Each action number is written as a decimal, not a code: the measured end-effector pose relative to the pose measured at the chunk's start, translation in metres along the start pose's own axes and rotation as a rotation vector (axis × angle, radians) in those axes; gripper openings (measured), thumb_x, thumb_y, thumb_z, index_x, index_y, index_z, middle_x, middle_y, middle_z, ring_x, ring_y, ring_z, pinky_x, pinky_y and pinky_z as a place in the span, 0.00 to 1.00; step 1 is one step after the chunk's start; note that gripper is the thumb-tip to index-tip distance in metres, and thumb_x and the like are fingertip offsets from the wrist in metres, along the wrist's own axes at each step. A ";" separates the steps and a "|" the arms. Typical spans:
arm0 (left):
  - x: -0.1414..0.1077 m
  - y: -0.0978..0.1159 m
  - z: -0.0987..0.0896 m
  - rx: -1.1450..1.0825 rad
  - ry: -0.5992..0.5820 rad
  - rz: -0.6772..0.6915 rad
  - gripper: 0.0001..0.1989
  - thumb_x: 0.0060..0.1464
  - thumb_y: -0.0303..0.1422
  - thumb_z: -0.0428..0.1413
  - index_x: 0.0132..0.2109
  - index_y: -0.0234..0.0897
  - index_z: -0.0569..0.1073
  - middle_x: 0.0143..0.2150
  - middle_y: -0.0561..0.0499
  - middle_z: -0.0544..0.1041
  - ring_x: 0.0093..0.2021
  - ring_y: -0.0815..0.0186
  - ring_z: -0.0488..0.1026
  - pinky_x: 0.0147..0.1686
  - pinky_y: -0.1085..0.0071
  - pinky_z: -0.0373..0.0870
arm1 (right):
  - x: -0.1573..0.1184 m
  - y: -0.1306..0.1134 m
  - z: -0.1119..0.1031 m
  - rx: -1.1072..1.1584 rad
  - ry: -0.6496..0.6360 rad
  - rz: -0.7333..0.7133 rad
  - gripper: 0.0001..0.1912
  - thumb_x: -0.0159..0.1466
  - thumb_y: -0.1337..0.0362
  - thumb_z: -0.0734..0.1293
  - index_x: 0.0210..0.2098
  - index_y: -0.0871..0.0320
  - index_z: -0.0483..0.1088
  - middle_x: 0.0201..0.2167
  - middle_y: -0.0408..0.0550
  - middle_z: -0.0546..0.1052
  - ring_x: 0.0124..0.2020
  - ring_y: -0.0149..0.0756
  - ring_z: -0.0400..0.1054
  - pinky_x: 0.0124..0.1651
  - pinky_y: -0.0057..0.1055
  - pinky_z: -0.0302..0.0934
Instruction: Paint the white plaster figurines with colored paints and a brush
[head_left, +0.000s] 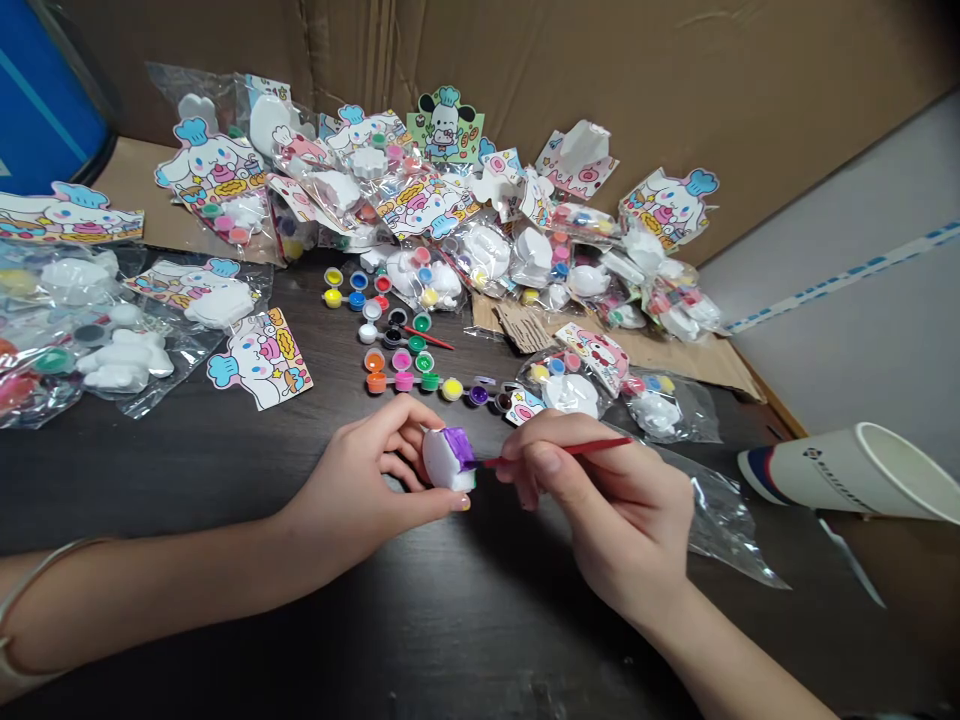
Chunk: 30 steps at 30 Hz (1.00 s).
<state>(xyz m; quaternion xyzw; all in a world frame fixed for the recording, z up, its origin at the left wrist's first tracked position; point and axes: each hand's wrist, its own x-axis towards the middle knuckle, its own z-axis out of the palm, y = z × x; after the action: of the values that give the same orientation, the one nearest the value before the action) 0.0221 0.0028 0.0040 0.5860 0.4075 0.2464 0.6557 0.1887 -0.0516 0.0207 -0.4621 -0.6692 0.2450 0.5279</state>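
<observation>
A small white figure (440, 460) with a purple painted patch on its upper side is held between the thumb and fingers of my left hand (375, 470). My right hand (615, 500) pinches a thin red paintbrush (592, 447), whose dark tip touches the figure at the purple patch. Just beyond the hands stand open paint pots, among them a purple pot (478, 396), a yellow pot (451, 389) and an orange pot (376, 382). A second red brush (431, 338) lies across the pots behind.
Clear bags with white figures and printed cards (259, 360) are heaped at the back and left. A paper cup (847, 470) lies tilted at the right, near a clear plastic wrapper (731, 530). Cardboard (675, 90) stands behind the dark table (247, 660).
</observation>
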 end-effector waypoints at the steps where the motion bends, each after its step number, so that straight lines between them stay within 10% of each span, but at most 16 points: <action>1: 0.000 0.000 0.000 0.000 0.001 -0.001 0.15 0.37 0.29 0.64 0.35 0.38 0.69 0.28 0.56 0.72 0.30 0.69 0.71 0.29 0.73 0.69 | 0.000 0.000 0.000 -0.010 0.003 -0.006 0.09 0.63 0.75 0.61 0.31 0.58 0.69 0.24 0.42 0.73 0.21 0.26 0.65 0.25 0.25 0.62; 30: 0.001 0.003 0.000 -0.063 -0.014 -0.074 0.18 0.36 0.32 0.65 0.36 0.37 0.69 0.28 0.56 0.73 0.27 0.72 0.68 0.29 0.74 0.67 | 0.003 0.004 0.000 -0.065 0.026 -0.178 0.10 0.61 0.78 0.60 0.31 0.60 0.68 0.22 0.41 0.69 0.24 0.27 0.64 0.28 0.27 0.60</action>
<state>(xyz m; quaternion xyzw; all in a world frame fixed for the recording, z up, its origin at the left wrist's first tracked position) 0.0224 0.0040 0.0065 0.5511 0.4163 0.2305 0.6855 0.1899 -0.0477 0.0189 -0.4210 -0.7081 0.1692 0.5410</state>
